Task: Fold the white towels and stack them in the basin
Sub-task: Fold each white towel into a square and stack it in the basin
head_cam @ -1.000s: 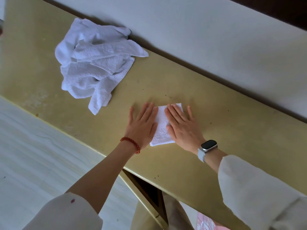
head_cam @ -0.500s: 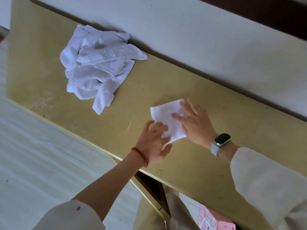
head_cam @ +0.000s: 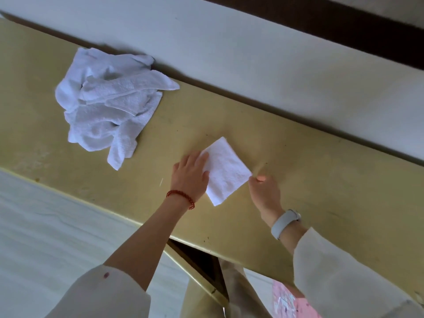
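Observation:
A small white towel (head_cam: 226,172), folded into a square, lies on the yellow table (head_cam: 298,180) near its middle. My left hand (head_cam: 190,174) touches the towel's left edge, fingers slightly bent over that edge. My right hand (head_cam: 263,190) pinches the towel's right corner between thumb and fingers. A heap of unfolded white towels (head_cam: 107,109) lies at the table's far left, against the wall. No basin is in view.
A pale wall (head_cam: 252,53) runs along the table's far side. The table's near edge crosses the view diagonally, with a white floor (head_cam: 57,237) below it. A dark opening (head_cam: 197,258) shows under the table between my arms.
Both hands lay flat on the folded towel; they have slid off to its sides. The right hand now pinches the right corner, and the towel has turned a little.

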Demonstrator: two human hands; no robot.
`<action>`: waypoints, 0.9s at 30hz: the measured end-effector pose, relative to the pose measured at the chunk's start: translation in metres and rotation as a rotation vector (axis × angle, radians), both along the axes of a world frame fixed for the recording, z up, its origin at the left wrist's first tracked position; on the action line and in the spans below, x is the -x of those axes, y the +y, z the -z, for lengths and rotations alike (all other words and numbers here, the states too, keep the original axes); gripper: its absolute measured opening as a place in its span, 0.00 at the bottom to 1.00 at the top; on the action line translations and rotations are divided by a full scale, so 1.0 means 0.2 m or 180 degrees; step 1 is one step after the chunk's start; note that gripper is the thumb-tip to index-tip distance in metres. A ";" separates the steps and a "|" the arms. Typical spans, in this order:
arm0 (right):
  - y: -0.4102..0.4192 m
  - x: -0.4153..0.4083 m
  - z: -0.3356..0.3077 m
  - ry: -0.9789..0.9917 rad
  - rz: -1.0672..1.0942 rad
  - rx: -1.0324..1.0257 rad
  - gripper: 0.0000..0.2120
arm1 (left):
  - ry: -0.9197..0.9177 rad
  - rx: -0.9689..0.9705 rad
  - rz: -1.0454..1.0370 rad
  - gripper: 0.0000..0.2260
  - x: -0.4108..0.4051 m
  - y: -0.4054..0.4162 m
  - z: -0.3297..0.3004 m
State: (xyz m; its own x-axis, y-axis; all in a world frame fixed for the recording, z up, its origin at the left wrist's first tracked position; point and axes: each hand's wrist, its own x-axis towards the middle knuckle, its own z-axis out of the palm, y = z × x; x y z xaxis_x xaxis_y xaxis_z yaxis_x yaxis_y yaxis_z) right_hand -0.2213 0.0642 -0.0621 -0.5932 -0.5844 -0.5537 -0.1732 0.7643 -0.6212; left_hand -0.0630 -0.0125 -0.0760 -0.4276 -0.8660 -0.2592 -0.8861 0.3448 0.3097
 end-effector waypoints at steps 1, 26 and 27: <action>0.00 -0.02 -0.01 -0.0408 0.0275 -0.0085 0.09 | 0.0021 -0.0017 -0.0115 0.22 0.01 0.03 -0.01; -0.15 -0.04 -0.14 -0.0316 0.0382 0.0581 0.12 | 0.0681 -0.0635 -0.0726 0.18 0.02 0.18 -0.05; -0.14 -0.04 -0.17 -0.0032 -0.0030 0.0843 0.11 | 0.0973 -0.0728 -0.0917 0.15 0.02 0.16 -0.06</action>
State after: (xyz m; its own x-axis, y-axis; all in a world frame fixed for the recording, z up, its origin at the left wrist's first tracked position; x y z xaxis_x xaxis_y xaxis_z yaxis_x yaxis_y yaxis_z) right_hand -0.2126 0.0358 -0.0279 -0.5822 -0.7154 -0.3864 -0.1726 0.5731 -0.8011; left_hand -0.0669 0.0204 -0.0638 -0.2648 -0.8959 -0.3567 -0.7921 -0.0088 0.6103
